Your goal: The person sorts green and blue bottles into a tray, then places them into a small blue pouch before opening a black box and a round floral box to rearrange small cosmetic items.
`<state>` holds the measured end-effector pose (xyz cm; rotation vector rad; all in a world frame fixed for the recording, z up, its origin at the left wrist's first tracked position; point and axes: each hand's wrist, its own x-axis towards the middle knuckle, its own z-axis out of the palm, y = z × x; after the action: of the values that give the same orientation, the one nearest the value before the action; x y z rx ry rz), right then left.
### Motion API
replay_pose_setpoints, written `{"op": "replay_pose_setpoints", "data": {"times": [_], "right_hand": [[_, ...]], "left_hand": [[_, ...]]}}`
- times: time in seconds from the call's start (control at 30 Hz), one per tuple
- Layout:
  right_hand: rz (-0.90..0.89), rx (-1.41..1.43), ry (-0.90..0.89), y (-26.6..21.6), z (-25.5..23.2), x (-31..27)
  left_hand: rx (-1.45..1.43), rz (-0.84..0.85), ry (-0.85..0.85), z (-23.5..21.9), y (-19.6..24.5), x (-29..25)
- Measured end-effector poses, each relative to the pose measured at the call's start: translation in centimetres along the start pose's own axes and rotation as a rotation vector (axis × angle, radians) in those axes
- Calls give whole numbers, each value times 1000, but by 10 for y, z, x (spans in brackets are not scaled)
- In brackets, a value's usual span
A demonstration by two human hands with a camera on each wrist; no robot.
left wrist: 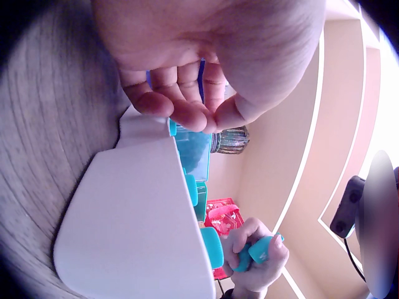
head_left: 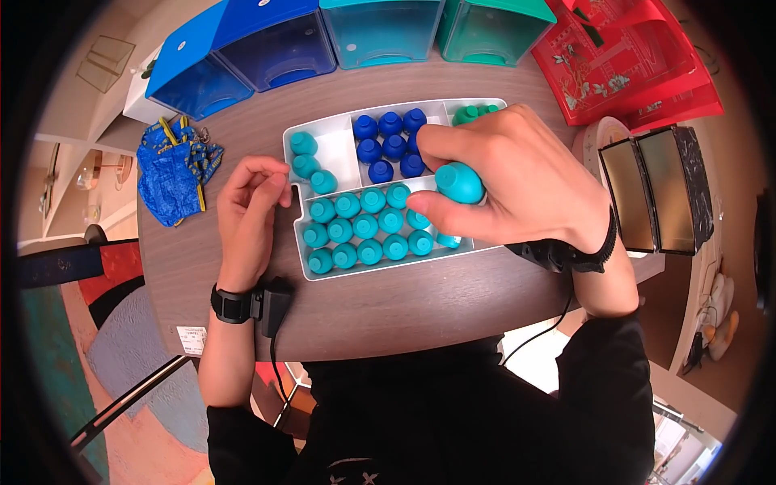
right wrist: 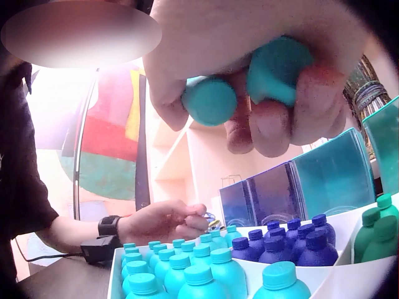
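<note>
A white divided tray (head_left: 338,158) lies on the table, with rows of small turquoise bottles (head_left: 367,225) in its front compartment and a few more at its back left. Dark blue bottles (head_left: 391,146) fill the middle compartment; green bottles (head_left: 466,115) show at the back right. Above the tray my right hand (head_left: 525,174) grips two turquoise bottles, one (right wrist: 212,101) by the thumb and another (right wrist: 278,68) within the curled fingers. My left hand (head_left: 249,202), loosely curled and holding nothing, is beside the tray's left wall (left wrist: 137,218), fingertips close to the rim.
Blue, turquoise and green clear-front bins (head_left: 275,44) line the table's back edge. A blue bag (head_left: 171,178) with yellow trim lies at the left. Red decorated boxes (head_left: 622,69) stand at the back right, with a dark-edged gold case (head_left: 655,190) nearer.
</note>
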<state>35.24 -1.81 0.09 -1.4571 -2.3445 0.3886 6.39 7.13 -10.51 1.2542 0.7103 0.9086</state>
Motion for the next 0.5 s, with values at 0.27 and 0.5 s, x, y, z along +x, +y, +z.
{"op": "replay_pose_setpoints", "data": {"times": [0.27, 0.5], "right_hand": [[-7, -64, -51, 11, 17, -2], [46, -52, -134, 8, 15, 0]], "left_hand": [[11, -2, 2, 1, 1, 0], [18, 5, 1, 1, 2, -1]]}}
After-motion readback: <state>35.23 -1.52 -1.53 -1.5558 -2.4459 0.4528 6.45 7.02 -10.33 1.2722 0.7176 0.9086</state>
